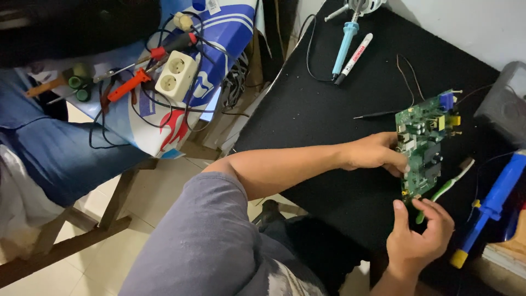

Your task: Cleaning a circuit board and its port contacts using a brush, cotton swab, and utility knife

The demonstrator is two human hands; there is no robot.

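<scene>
While the left hand (378, 153) pinches the green circuit board (427, 143), the right hand's (422, 230) grip closes on a green toothbrush (446, 186) just under it; scrubbing seems unstarted

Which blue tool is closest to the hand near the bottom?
The big blue tool with the yellow tip, lying just beside the right hand. The light blue soldering iron lies far off, at the mat's top.
</scene>
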